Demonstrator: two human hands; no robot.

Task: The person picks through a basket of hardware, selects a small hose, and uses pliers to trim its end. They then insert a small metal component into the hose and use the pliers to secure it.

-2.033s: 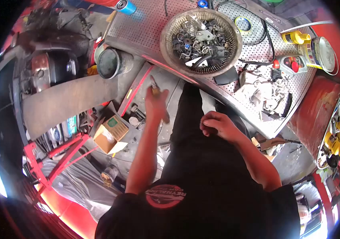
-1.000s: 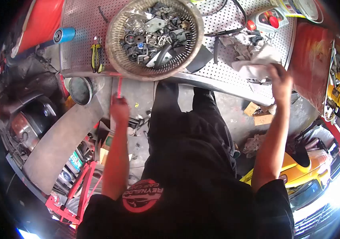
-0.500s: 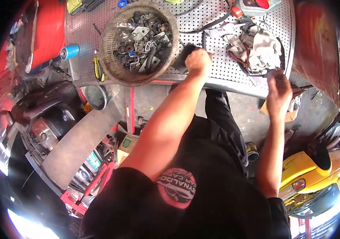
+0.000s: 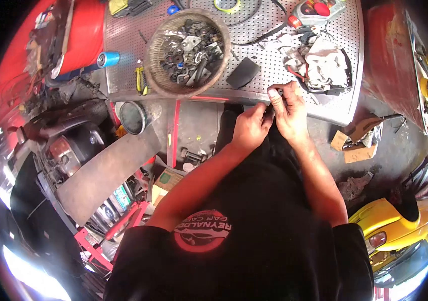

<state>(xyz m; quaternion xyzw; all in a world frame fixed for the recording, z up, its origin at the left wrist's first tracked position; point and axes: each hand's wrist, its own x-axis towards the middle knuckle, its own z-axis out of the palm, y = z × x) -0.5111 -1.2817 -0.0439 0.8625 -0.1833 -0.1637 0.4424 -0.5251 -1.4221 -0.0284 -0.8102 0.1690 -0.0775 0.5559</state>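
My left hand is closed at the table's front edge, its fingers pinched on a small dark thing that I cannot make out. Touching or almost touching it, my right hand is closed around a small dark piece, with the thumb on top. A flat black block lies on the perforated metal table just beyond my left hand. To its left stands a round woven basket full of metal bolts, clips and brackets. Beyond my right hand, crumpled whitish cloths fill a dark tray.
Yellow-handled pliers and a blue cylinder lie on the left. A red-capped container and black cables are at the back. Below the table are a bucket, an open cardboard box and a yellow car part.
My left hand has left the black block and come down to the table edge. My right hand has moved left from beside the cloths to meet it. The whole view has shifted slightly.
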